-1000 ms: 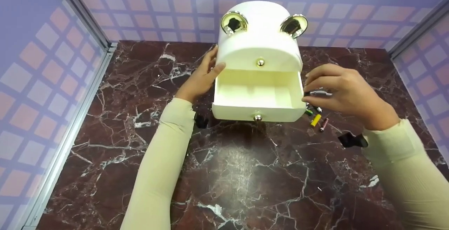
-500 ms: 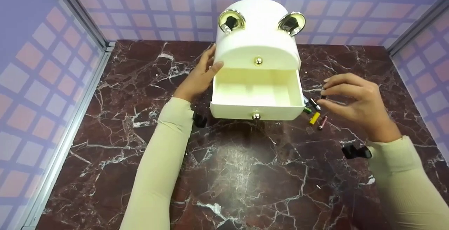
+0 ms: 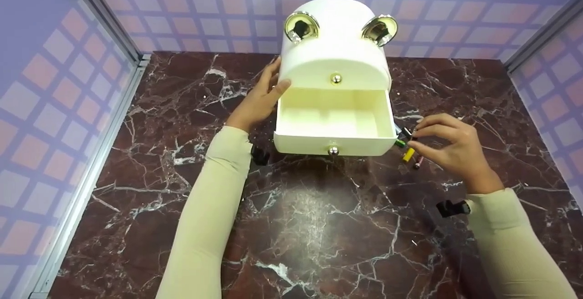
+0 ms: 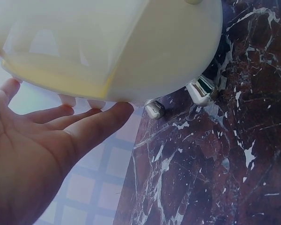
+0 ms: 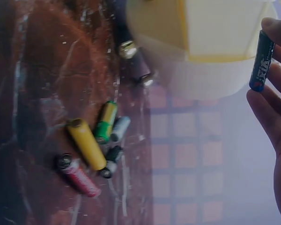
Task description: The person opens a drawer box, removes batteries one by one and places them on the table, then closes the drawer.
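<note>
A white rounded drawer box (image 3: 337, 48) stands at the back of the table, its lower drawer (image 3: 334, 146) pulled out with nothing inside. My left hand (image 3: 260, 100) rests against the box's left side, thumb near the front edge; in the left wrist view its fairly straight fingers (image 4: 98, 124) touch the wall. To the right of the drawer, my right hand (image 3: 455, 146) pinches a dark blue battery (image 5: 262, 61) between thumb and fingertips. Beyond it in the right wrist view lie a yellow battery (image 5: 87, 144), a red one (image 5: 79, 176), a green one (image 5: 106, 123) and others.
The box has two shiny gold-rimmed eye pieces (image 3: 301, 26) on top and round knobs (image 3: 336, 78) on its drawers. It stands on small metallic feet (image 4: 154, 108). Tiled panels wall in the dark red marbled table (image 3: 296, 226) at the back and sides.
With the battery in its fingers, my right hand has moved right from the drawer's corner, then lower and slightly back left near the loose batteries. My left hand stays on the box.
</note>
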Demonstrator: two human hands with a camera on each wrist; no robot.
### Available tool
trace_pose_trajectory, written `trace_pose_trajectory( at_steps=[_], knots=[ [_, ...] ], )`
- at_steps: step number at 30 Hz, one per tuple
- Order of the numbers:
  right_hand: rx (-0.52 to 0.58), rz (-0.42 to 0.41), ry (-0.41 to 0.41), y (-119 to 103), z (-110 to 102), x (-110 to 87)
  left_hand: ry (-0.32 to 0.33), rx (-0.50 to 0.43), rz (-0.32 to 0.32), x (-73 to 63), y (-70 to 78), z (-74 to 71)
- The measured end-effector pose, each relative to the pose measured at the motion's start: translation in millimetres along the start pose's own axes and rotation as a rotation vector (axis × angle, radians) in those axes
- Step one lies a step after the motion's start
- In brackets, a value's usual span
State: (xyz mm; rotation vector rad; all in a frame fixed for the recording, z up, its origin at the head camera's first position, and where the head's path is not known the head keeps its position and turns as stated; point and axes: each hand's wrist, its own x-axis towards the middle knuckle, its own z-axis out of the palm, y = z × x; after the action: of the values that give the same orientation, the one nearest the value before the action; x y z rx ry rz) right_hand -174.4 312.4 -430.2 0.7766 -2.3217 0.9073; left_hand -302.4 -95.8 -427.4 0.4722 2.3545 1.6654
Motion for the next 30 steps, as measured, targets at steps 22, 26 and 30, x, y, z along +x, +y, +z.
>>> trace_pose_trajectory(
  at_steps=[22,26,30],
  knots=[
    [-0.146,0.056,-0.157,30,26,-28.9,-0.027,-0.001,-0.044,-18.9,33.5,-1.1],
    [-0.190,0.078,-0.192,36,29,-31.5,-0.028,0.005,-0.041,-20.2,35.8,-1.5],
    [-0.195,0.116,-0.203,39,34,-34.5,-0.008,0.016,-0.032,-10.2,17.1,-1.0]
  ],
)
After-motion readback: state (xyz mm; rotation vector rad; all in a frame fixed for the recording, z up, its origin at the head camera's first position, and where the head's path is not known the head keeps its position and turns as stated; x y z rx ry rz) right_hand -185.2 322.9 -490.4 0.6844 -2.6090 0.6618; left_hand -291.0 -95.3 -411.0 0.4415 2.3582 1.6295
